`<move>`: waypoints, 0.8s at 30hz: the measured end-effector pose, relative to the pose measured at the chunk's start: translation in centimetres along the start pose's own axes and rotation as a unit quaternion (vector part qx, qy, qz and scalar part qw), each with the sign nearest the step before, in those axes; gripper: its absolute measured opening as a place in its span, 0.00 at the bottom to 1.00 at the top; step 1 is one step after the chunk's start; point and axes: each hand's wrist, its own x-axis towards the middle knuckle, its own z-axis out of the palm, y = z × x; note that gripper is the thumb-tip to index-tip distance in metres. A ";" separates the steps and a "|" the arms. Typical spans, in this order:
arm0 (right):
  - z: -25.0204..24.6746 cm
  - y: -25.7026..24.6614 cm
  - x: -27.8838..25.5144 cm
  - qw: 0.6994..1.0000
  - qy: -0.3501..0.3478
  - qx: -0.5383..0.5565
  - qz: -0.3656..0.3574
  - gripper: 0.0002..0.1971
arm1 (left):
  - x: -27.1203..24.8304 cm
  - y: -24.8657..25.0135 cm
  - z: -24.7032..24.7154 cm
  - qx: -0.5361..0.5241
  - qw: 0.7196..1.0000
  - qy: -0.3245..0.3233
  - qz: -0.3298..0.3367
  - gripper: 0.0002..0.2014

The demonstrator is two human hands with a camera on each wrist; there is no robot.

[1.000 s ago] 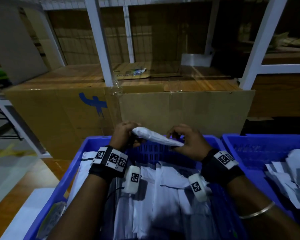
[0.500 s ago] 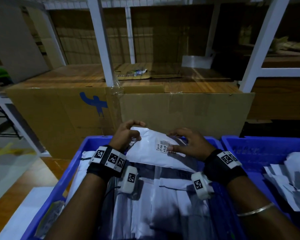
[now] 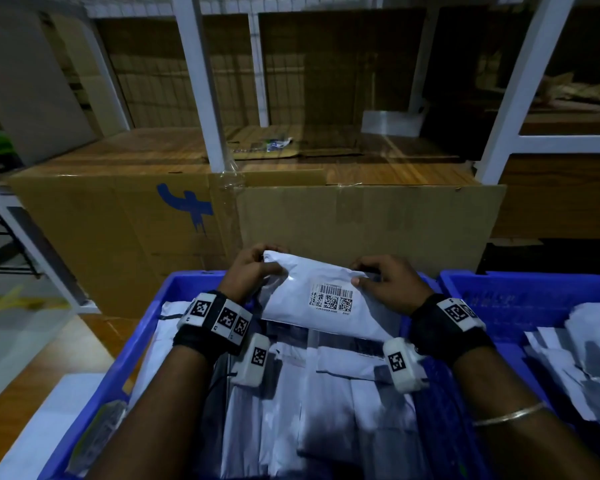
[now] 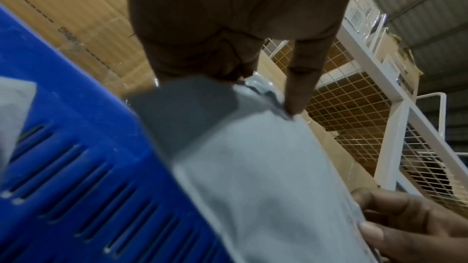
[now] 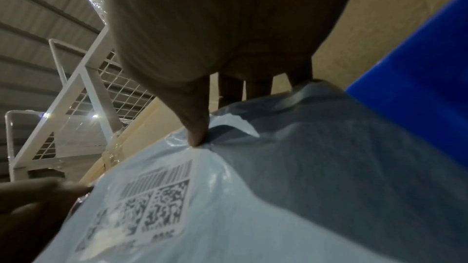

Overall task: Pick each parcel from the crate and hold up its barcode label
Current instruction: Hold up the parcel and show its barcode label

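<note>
A white plastic parcel point(image 3: 302, 296) is held above the far end of the blue crate point(image 3: 146, 341), tilted with its barcode label point(image 3: 330, 301) facing me. My left hand point(image 3: 253, 271) pinches its top left corner and my right hand point(image 3: 385, 285) pinches its top right edge, thumb on the front. In the left wrist view my thumb presses the parcel point(image 4: 253, 157) near its edge. In the right wrist view the thumb dents the parcel point(image 5: 278, 197) just above the barcode label point(image 5: 142, 203). Several more white and grey parcels point(image 3: 326, 393) lie in the crate under my wrists.
A second blue crate point(image 3: 520, 299) with several parcels stands at the right. A cardboard box wall point(image 3: 361, 220) rises just behind the crates, with white shelf posts point(image 3: 201, 91) above it. Bare floor point(image 3: 25, 341) lies to the left.
The parcel has been turned from edge-on to face me, so the barcode label now shows in full. My right thumb has slid off the label to the parcel's right edge.
</note>
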 end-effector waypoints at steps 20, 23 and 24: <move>-1.0 0.3 0.2 0.995 0.078 0.030 0.061 0.11 | 1.2 -1.4 -1.1 -0.060 0.990 0.126 0.030 0.09; -0.8 0.6 0.4 0.992 0.099 0.036 0.073 0.07 | 1.3 -1.5 -1.1 -0.052 0.987 0.151 0.023 0.11; -0.9 0.6 0.4 0.991 0.107 0.037 0.076 0.05 | 1.3 -1.6 -1.1 -0.044 0.987 0.152 0.022 0.11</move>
